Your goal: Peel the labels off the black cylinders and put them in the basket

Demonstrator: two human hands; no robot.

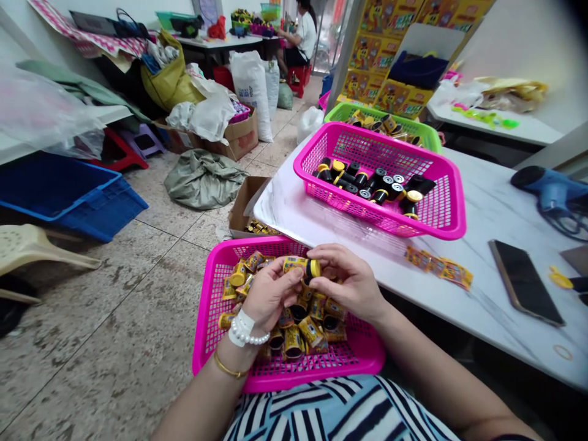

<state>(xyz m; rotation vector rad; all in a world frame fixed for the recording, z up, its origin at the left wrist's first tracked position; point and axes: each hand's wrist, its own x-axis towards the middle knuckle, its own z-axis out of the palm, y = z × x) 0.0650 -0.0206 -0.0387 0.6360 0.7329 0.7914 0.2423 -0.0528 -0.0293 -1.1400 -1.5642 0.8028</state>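
The left hand [271, 294], with a white beaded bracelet and a gold-coloured bangle at its wrist, is closing thumb and fingers around a small yellow-and-black cylinder with a printed wrapper [301, 267]. The right hand [346, 282] is pinching the cylinder's capped end, fingers curled, thumb beneath. Both hands are holding it above a pink perforated plastic basket [208, 306] at the person's lap, where similar yellow wrapped cylinders [312, 331] are lying in a jumble. Beyond the hands, a second pink plastic basket [452, 208] is standing on a white marbled table [487, 220], holding black cylinders with yellow or pale ends [381, 184]. A strip of yellow printed wrappers [438, 267] is lying near a black smartphone [525, 280]. In the background, a person in a white top [305, 37] is sitting on a red stool [299, 76].
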